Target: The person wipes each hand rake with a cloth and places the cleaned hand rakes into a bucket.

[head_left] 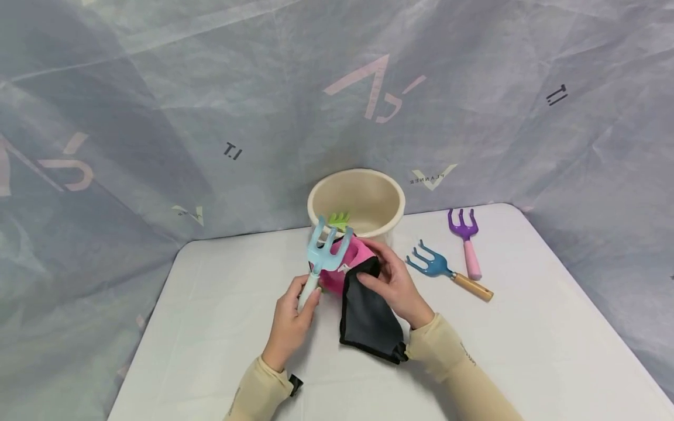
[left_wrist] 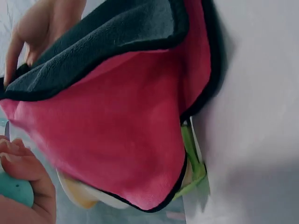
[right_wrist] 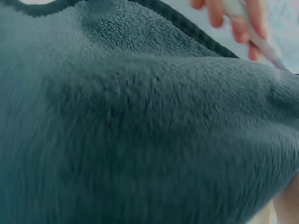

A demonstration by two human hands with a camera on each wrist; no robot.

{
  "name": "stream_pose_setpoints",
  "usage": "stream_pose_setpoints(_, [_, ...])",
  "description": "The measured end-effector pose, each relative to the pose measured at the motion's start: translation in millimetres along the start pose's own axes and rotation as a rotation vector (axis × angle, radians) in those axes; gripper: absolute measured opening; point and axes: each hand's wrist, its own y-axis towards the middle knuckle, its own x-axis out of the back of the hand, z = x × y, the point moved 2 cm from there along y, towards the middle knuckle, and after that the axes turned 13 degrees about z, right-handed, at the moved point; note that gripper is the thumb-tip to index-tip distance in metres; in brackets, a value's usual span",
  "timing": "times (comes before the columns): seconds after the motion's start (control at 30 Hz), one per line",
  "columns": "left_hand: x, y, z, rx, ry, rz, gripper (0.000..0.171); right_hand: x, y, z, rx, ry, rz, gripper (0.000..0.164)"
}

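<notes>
In the head view my left hand [head_left: 292, 310] holds a light blue three-pronged hand rake [head_left: 325, 257] by its pale handle, prongs up. My right hand [head_left: 397, 289] grips a two-sided cloth [head_left: 371, 318], pink on one face and dark grey on the other, edged in black. The cloth hangs beside the rake, its pink part partly behind the prongs. In the left wrist view the pink face of the cloth [left_wrist: 117, 126] spreads wide, with a green object [left_wrist: 198, 175] partly hidden behind it. Grey fleece [right_wrist: 140, 130] fills most of the right wrist view.
Behind the hands stands a cream pot [head_left: 397, 219] with a green rake head [head_left: 339, 220] showing inside. To the right on the white table [head_left: 221, 327] lie a blue rake [head_left: 436, 266] with a wooden handle and a purple rake [head_left: 463, 230] with a pink handle. A grey printed sheet [head_left: 263, 117] hangs behind.
</notes>
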Motion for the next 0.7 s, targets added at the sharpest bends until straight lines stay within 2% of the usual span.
stream_pose_setpoints(0.17, [-17.0, -4.5, -2.0, -0.058, 0.061, 0.026, 0.023, -8.3, -1.9, -10.4, -0.063, -0.099, -0.103, 0.055])
stream_pose_setpoints(0.33, [-30.5, -7.3, -1.9, -0.079, 0.157, 0.034, 0.024, -12.3, -2.1, -14.8, -0.099, -0.096, -0.166, 0.039])
stream_pose_setpoints(0.43, [-35.0, -7.3, 0.0, -0.067, 0.254, 0.021, 0.026, -13.5, -1.1, -15.5, -0.143, -0.073, -0.189, 0.031])
stream_pose_setpoints(0.53, [-38.9, -7.7, 2.8, -0.045, 0.313, 0.023, 0.028, -14.1, 0.7, -17.5, -0.191, -0.082, -0.218, 0.027])
stream_pose_setpoints(0.7, [-42.2, -7.2, 3.9, -0.025, 0.305, 0.037, 0.03, -14.8, 3.9, -19.6, -0.233, -0.102, -0.24, 0.024])
